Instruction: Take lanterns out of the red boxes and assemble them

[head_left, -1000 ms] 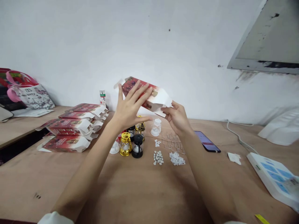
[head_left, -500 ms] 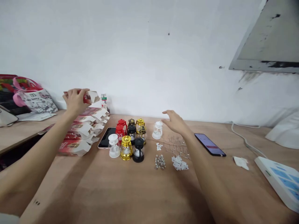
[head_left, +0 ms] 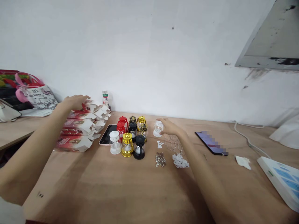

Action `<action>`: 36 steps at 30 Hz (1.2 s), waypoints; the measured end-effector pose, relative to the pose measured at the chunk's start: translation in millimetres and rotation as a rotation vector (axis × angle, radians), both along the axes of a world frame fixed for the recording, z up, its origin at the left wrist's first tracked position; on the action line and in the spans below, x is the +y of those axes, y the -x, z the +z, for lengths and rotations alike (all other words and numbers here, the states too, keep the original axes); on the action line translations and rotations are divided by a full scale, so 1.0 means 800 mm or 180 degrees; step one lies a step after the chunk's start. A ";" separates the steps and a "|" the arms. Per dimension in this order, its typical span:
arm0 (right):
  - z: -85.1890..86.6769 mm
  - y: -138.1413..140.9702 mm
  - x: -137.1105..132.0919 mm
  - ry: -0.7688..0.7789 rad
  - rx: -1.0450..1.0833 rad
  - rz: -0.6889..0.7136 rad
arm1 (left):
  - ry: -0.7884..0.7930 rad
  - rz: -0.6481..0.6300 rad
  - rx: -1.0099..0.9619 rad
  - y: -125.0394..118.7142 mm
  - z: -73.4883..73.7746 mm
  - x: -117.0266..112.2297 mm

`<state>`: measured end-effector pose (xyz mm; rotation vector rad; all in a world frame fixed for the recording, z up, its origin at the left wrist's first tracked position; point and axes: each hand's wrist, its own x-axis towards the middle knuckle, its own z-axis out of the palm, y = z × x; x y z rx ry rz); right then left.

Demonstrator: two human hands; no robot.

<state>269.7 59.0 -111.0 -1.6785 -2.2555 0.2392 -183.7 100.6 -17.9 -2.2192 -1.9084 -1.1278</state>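
Observation:
My left hand (head_left: 76, 102) is at the top of a pile of red and white cardboard boxes (head_left: 78, 127), fingers curled over a small open-ended box (head_left: 91, 107) at the back of the pile. The fingertips are partly hidden. My right hand (head_left: 168, 127) has its thumb and fingers around a small white lantern (head_left: 158, 129) standing upright on the table. Between the hands stand several mini lanterns: white (head_left: 115, 143), gold (head_left: 127, 145), black (head_left: 139, 148) and red (head_left: 121, 129). Before the right hand lie bent wire handles (head_left: 173, 143) and small white plastic parts (head_left: 160, 144).
Button cells (head_left: 160, 159) and white tabs (head_left: 180, 161) lie in piles on the wooden table (head_left: 126, 189). A phone (head_left: 107, 135) is left of the lanterns, another phone (head_left: 209, 143) at right. A white device (head_left: 279, 179), cable (head_left: 245, 140) and small bottle (head_left: 105, 99) are around.
My left hand has lowered the box from the air onto the back of the pile. My right hand has moved down and left and closed around the white lantern. The view has shifted slightly.

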 end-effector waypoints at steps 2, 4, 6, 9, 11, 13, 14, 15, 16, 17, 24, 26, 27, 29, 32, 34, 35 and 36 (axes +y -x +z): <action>-0.002 0.004 -0.001 -0.0032 0.0035 -0.0027 | 0.0109 0.0070 -0.0048 -0.005 0.009 -0.008; -0.006 0.009 -0.002 -0.0095 0.0076 -0.0100 | 0.0141 0.0167 -0.0028 -0.019 0.021 -0.021; -0.012 0.015 -0.003 -0.0172 0.0109 -0.0198 | 0.0029 0.0248 0.0156 -0.045 0.033 -0.039; -0.024 0.021 -0.008 -0.0337 0.0156 -0.0326 | -0.0698 -0.0090 0.0419 -0.107 0.041 -0.078; -0.033 0.020 -0.014 -0.0504 0.0270 -0.0338 | -0.1343 -0.0327 0.0509 -0.158 0.029 -0.111; -0.041 0.014 -0.021 -0.0748 0.0506 -0.0241 | -0.1717 -0.0964 0.0668 -0.208 -0.001 -0.148; -0.045 0.010 -0.025 -0.0917 0.0669 -0.0190 | -0.1693 -0.1430 0.0637 -0.231 -0.022 -0.166; -0.049 0.006 -0.029 -0.1134 0.0861 -0.0176 | -0.1379 -0.1900 0.0561 -0.251 -0.046 -0.184; -0.053 0.002 -0.034 -0.1403 0.1068 -0.0206 | -0.0946 -0.2390 0.0414 -0.268 -0.072 -0.201; -0.057 -0.001 -0.039 -0.1728 0.1290 -0.0256 | -0.0341 -0.2703 0.0202 -0.282 -0.098 -0.215; -0.095 0.017 -0.100 -0.3610 0.2150 0.0559 | 0.1767 -0.2460 -0.2729 -0.316 -0.212 -0.235; -0.106 0.026 -0.120 -0.3612 0.2124 0.0893 | 0.1876 -0.2603 -0.3106 -0.317 -0.218 -0.232; -0.111 0.029 -0.129 -0.3576 0.2146 0.1055 | 0.1915 -0.2677 -0.3227 -0.318 -0.219 -0.232; -0.119 0.032 -0.143 -0.3430 0.2173 0.1402 | 0.1926 -0.2722 -0.3410 -0.318 -0.218 -0.233; -0.127 0.028 -0.154 -0.2962 0.2073 0.1806 | 0.1836 -0.2557 -0.3544 -0.317 -0.213 -0.237; -0.127 0.025 -0.155 -0.2713 0.2027 0.1966 | 0.1764 -0.2388 -0.3455 -0.315 -0.210 -0.238; -0.126 0.024 -0.155 -0.2660 0.2033 0.1995 | 0.1694 -0.2282 -0.3388 -0.315 -0.209 -0.238; -0.125 0.024 -0.154 -0.2644 0.2044 0.1964 | 0.1594 -0.2163 -0.3323 -0.314 -0.208 -0.237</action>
